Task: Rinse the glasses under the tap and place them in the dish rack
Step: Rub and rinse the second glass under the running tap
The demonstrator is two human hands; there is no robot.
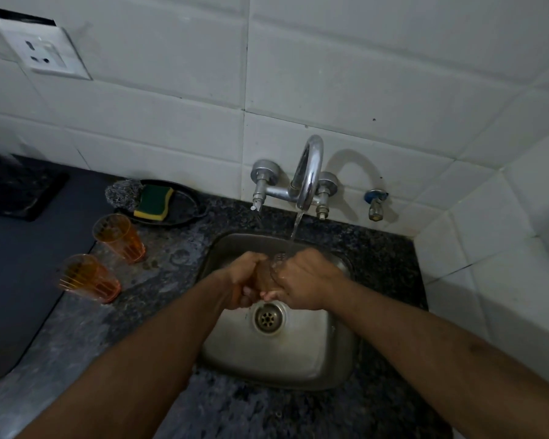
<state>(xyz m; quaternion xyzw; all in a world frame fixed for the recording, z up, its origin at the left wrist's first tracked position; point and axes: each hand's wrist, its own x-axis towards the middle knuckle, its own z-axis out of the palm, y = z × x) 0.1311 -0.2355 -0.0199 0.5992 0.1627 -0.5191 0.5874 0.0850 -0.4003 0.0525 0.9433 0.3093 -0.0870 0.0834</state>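
Item: glass point(271, 272) over the sink point(279, 353) drain, under tap point(308, 172), left hand point(244, 280) and right hand point(301, 280) wrapped round it; I'd turn it mouth-up into the stream.

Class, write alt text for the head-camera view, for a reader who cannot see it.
Two bare hands, left hand and right hand, hold a glass under the running tap above a steel sink. Two orange glasses stand on the dark counter to the left, near a sponge.
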